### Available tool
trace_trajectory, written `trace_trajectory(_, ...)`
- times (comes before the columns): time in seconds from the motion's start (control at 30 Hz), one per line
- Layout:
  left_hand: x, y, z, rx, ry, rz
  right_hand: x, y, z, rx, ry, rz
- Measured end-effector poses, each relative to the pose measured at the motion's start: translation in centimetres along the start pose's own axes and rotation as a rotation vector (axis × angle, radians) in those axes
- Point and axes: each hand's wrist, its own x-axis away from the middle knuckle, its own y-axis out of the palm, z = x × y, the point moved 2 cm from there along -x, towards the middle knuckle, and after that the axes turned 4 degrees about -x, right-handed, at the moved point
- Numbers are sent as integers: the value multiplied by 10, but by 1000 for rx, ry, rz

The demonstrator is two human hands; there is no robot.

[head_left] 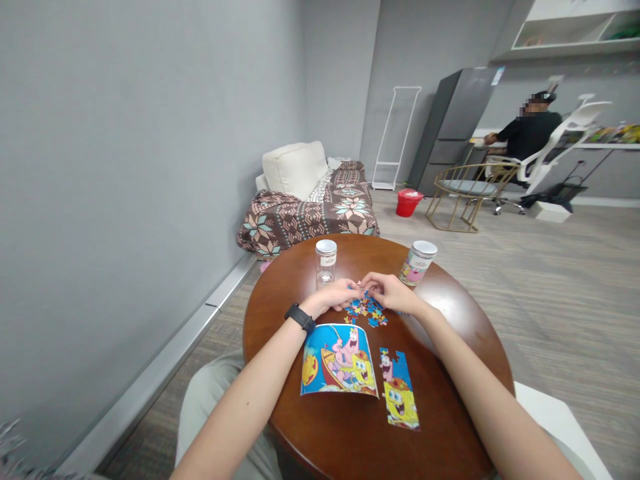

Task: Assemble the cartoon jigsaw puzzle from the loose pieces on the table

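Both my hands meet over a pile of small jigsaw pieces (367,308) on the round table. My left hand (343,292), with a black band on its wrist, is at the pile's left side, fingers curled together; what they hold, if anything, is too small to make out. From the right, my right hand (393,291) reaches over the pieces with its fingers bent and apart. Closer to me lies a slightly curled cartoon picture sheet (340,360). To its right is a joined strip of puzzle (399,393) showing a yellow face and part of a pink figure.
A clear jar (326,261) with a white lid stands behind my left hand. Another lidded jar (418,263) with a printed label stands behind my right. The brown round table (450,407) has a couch (310,210) beyond it. A person (533,133) sits at the far counter.
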Motion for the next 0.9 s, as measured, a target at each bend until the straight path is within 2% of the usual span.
trace_trajectory(0.1, 3, 1, 3, -13, 13, 4, 0, 0, 1, 79, -40, 4)
trace_trajectory(0.27, 6, 1, 6, -18, 7, 7, 0, 0, 0, 153, -25, 8)
trace_trajectory(0.53, 5, 3, 7, 10, -14, 7, -3, 1, -1, 184, -88, 43)
trace_trajectory(0.77, 9, 2, 9, 0, -20, 27, -3, 3, -2, 129, -59, 56)
trace_trajectory(0.9, 9, 2, 9, 12, -38, 28, -3, 2, -1, 168, -51, 36)
